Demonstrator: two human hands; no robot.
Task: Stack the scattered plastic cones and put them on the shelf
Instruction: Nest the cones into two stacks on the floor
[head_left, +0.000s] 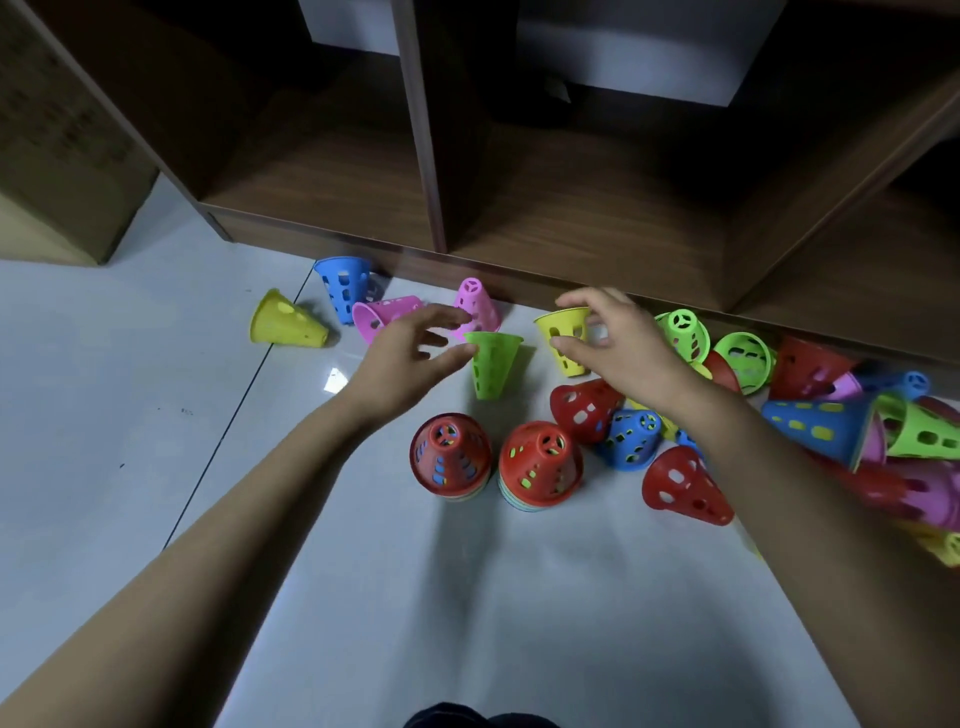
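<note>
Perforated plastic cones in several colours lie scattered on the pale tiled floor (156, 415) in front of a dark wooden shelf (571, 228). Two upright stacks topped with red cones (451, 449) (540, 462) stand in the middle. My left hand (410, 353) is spread open, its thumb tip at the rim of a green cone (491, 371) that stands wide end up. My right hand (623, 348) curls around a yellow cone (566, 358), also wide end up, with fingers over its rim and thumb on its front.
A dense pile of cones (831, 426) fills the right side. Pink cones (475, 304), a blue cone (343, 291) and a yellow cone (285, 325) lie at the left near the shelf base. A cardboard box (62, 156) stands at far left.
</note>
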